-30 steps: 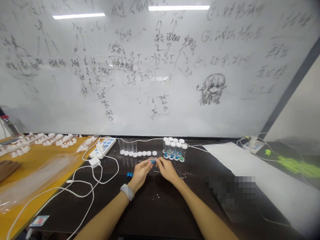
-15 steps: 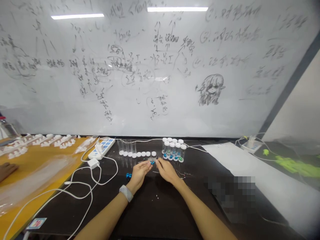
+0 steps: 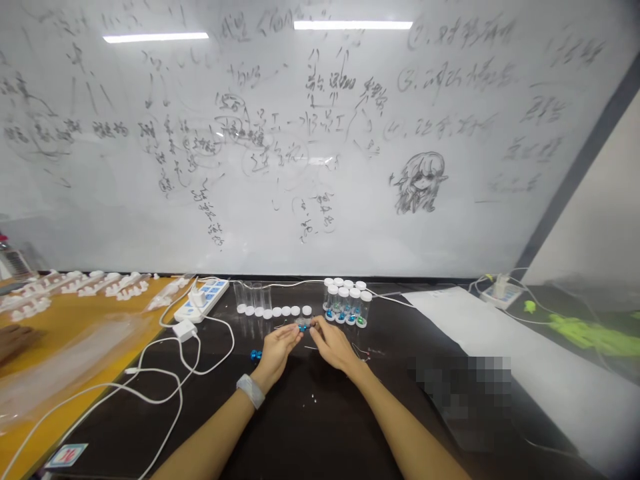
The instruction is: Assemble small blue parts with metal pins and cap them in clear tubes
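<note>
At the left edge another person's hand (image 3: 17, 341) blurs over the yellow surface. Left of centre, four clear tubes (image 3: 257, 295) stand upright by a row of eight white caps (image 3: 286, 311); below them lies a blue cluster (image 3: 255, 355), its pieces too small to count. In the lower centre, the left hand (image 3: 277, 350) pinches one small blue piece (image 3: 303, 328) between thumb and fingers. Its long axis seems to run sideways; which end leads cannot be told. The right hand (image 3: 336, 343) has fingers drawn narrow beside it; whether they grip it, I cannot tell. Compared with half a second ago, the pose is nearly unchanged. Right of centre stand eight capped tubes (image 3: 366, 308).
</note>
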Demonstrator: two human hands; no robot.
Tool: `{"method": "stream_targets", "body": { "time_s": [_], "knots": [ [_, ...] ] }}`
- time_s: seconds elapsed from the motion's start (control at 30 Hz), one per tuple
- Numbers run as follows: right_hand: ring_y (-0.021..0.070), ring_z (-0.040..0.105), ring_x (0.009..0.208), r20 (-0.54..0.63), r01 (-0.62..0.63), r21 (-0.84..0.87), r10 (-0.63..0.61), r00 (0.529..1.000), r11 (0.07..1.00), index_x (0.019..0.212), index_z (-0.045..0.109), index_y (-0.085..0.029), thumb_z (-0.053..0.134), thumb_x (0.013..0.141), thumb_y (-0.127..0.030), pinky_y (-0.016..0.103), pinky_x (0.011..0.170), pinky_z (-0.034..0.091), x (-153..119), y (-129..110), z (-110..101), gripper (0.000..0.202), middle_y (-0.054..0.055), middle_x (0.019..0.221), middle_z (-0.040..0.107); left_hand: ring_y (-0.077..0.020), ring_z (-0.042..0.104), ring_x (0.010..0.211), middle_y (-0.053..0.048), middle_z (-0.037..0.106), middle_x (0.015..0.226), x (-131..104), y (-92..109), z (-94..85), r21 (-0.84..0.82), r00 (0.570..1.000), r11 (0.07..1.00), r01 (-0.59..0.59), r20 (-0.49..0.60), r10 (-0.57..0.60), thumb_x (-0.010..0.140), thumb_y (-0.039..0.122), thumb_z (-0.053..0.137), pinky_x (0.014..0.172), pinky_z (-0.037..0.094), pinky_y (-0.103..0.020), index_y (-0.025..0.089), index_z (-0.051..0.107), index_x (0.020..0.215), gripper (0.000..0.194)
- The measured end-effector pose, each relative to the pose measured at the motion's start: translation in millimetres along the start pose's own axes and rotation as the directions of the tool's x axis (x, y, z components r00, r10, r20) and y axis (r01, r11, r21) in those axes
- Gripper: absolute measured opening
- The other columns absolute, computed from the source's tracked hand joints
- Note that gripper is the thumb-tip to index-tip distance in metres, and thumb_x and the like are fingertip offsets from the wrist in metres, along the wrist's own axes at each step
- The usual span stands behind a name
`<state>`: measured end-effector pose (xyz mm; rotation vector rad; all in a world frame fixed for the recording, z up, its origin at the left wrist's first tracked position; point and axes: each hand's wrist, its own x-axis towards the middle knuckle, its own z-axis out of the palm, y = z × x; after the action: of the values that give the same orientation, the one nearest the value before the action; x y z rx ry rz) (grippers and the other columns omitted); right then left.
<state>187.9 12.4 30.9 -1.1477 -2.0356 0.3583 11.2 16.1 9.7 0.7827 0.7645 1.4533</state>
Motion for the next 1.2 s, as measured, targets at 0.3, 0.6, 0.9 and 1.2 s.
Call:
{"method": "stream_targets", "body": {
  "time_s": [0.3, 0.6, 0.9, 1.2],
  "knots": [
    [0.0181, 0.063, 0.075, -0.018, -0.004, -0.031, 0.004, 1.000, 1.000, 0.109, 0.054, -0.023, 0.039, 0.100, -0.032, 0.026, 0.069, 0.039, -0.1, -2.1, 0.3, 0.020, 0.001, 0.082, 0.067, -0.0192, 0.072, 0.085, -0.011, 0.076, 0.090, 0.9, -0.9, -1.1, 0.007, 1.000, 1.000, 0.008, 0.002, -0.008, 0.060, 0.023, 0.091, 0.086, 0.056, -0.029, 0.009, 0.076, 0.087, 0.033],
    [0.0187, 0.064, 0.079, -0.030, 0.021, -0.090, -0.024, 0.999, 0.996, 0.099, 0.055, -0.023, 0.034, 0.102, -0.032, 0.026, 0.071, 0.040, -0.8, -1.2, 0.6, 0.023, 0.002, 0.085, 0.067, -0.0198, 0.072, 0.082, -0.012, 0.076, 0.088, -0.2, -0.4, 0.4, -0.002, 1.000, 1.000, 0.014, 0.000, -0.014, 0.059, 0.021, 0.091, 0.085, 0.056, -0.031, 0.009, 0.076, 0.085, 0.033],
    [0.0191, 0.064, 0.080, -0.030, 0.027, -0.116, -0.031, 0.999, 0.993, 0.095, 0.055, -0.022, 0.033, 0.102, -0.032, 0.026, 0.070, 0.040, -0.4, -0.2, 1.5, 0.025, 0.003, 0.086, 0.066, -0.0190, 0.071, 0.082, -0.011, 0.075, 0.087, -1.1, -0.4, 0.6, -0.022, 1.000, 1.000, 0.007, 0.009, -0.007, 0.060, 0.020, 0.091, 0.085, 0.056, -0.030, 0.007, 0.075, 0.087, 0.034],
    [0.0197, 0.064, 0.083, -0.014, 0.032, -0.097, -0.033, 0.999, 0.995, 0.099, 0.055, -0.023, 0.034, 0.102, -0.031, 0.027, 0.073, 0.040, -0.7, -1.3, -0.3, 0.023, 0.004, 0.089, 0.067, -0.0192, 0.072, 0.080, -0.011, 0.075, 0.086, -0.8, 0.0, 0.7, -0.009, 1.000, 1.000, 0.014, -0.003, -0.014, 0.060, 0.019, 0.091, 0.087, 0.056, -0.033, 0.009, 0.075, 0.084, 0.030]
  ]
}}
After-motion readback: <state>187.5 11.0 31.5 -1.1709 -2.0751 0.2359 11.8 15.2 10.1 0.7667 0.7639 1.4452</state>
